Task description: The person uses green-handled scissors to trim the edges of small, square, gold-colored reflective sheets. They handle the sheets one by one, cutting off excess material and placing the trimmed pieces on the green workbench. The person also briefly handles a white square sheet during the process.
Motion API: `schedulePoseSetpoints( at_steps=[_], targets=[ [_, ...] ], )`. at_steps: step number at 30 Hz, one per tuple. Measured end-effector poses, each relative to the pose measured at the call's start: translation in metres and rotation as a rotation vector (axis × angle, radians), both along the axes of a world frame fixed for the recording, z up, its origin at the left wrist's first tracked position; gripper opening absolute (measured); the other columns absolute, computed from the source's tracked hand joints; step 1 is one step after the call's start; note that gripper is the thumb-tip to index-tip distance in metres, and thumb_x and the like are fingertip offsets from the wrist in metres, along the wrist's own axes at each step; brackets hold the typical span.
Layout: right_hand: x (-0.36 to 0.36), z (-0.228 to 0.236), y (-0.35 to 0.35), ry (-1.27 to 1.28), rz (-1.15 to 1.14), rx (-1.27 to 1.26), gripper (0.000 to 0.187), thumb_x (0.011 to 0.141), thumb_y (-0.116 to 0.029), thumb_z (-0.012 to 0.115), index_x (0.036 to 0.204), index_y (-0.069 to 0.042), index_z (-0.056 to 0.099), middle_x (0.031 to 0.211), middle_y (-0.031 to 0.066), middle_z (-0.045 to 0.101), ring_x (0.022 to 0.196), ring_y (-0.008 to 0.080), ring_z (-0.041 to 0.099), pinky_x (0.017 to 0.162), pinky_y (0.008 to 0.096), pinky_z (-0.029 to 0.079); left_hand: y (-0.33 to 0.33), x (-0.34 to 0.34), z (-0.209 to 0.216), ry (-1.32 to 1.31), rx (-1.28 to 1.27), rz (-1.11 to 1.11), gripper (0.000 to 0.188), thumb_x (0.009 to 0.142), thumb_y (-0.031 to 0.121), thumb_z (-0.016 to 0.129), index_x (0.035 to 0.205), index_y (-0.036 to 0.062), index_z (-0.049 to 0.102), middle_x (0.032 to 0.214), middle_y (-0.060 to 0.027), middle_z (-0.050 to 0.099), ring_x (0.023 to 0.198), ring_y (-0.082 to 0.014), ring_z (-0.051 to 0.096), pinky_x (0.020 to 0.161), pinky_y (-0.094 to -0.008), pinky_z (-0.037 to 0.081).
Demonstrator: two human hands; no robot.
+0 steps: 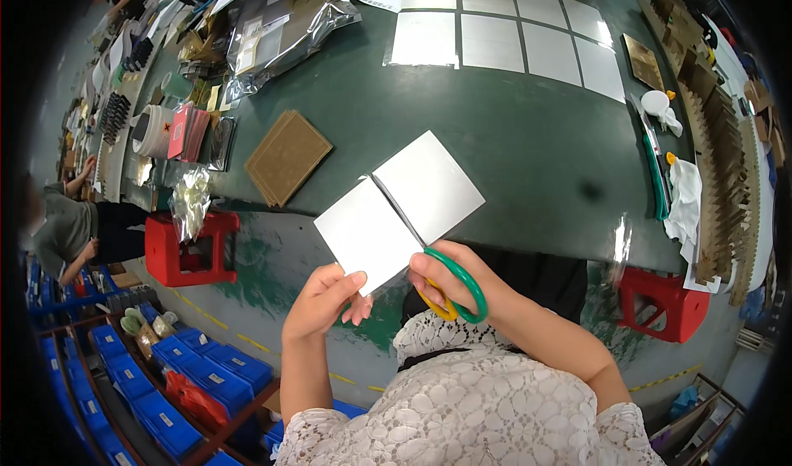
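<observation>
My left hand pinches the near corner of a white rectangular sheet between thumb and fingers. My right hand is wrapped round the handles of a pair of scissors, one loop green and the other yellow. Their dark blade lies across the white material, along the line between the left sheet and a second white rectangle on the far right side. Whether the two halves are still joined under the blade I cannot tell. Both are above the near edge of the green table.
Several white rectangles lie in rows at the back. A stack of brown square pieces is at left, near a plastic bag. A green-handled tool and white cloth lie at right. Red stools flank the table; a person is at far left.
</observation>
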State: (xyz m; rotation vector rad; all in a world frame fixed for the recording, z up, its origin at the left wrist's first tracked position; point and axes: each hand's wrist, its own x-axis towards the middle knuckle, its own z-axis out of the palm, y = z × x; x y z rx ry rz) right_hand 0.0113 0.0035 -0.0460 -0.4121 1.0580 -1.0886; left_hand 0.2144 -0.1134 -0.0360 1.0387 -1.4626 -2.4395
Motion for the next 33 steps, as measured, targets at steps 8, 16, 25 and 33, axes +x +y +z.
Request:
schedulePoseSetpoints(
  at_steps=[8, 16, 25, 33],
  targets=[
    [0.006, -0.005, -0.001, -0.069, -0.034, -0.007, 0.048, 0.086, -0.049, 0.065, 0.069, -0.006, 0.051, 0.057, -0.0003, 0.049, 0.046, 0.0063, 0.044, 0.045, 0.021, 0.035, -0.002, 0.001, 0.005, -0.014, -0.02, 0.026, 0.026, 0.095, 0.019, 0.052, 0.08, -0.0008, 0.061, 0.065, -0.0092, 0.062, 0.047, -0.0119, 0.055, 0.039, -0.0209, 0.036],
    [0.003, -0.012, 0.0, -0.146, 0.008, -0.133, 0.053, 0.093, -0.05, 0.054, 0.097, 0.003, 0.06, 0.06, 0.0011, 0.05, 0.049, 0.006, 0.045, 0.047, 0.0223, 0.037, -0.003, 0.015, -0.005, 0.582, 0.3, 0.206, 0.036, 0.094, 0.023, 0.043, 0.062, 0.0063, 0.048, 0.051, -0.0073, 0.05, 0.038, -0.0135, 0.043, 0.033, -0.025, 0.031],
    [-0.013, 0.004, 0.033, -0.229, 0.101, -0.237, 0.042, 0.098, -0.03, 0.049, 0.124, 0.002, 0.05, 0.078, 0.004, 0.055, 0.056, 0.0063, 0.05, 0.052, 0.0201, 0.041, -0.015, -0.006, 0.014, 0.721, 0.224, 0.236, 0.04, 0.095, 0.024, 0.038, 0.06, 0.0062, 0.046, 0.051, -0.0054, 0.046, 0.039, -0.015, 0.042, 0.035, -0.0264, 0.034],
    [-0.058, 0.052, 0.094, 0.155, -0.572, -0.326, 0.049, 0.095, -0.032, 0.054, 0.128, 0.003, 0.042, 0.089, 0.0134, 0.06, 0.069, 0.0135, 0.06, 0.06, 0.0224, 0.048, 0.013, -0.081, 0.044, 0.11, -1.692, -0.293, 0.012, 0.08, 0.015, 0.064, 0.085, 0.0074, 0.057, 0.072, -0.0048, 0.053, 0.059, -0.0162, 0.052, 0.046, -0.0265, 0.038]
  ],
)
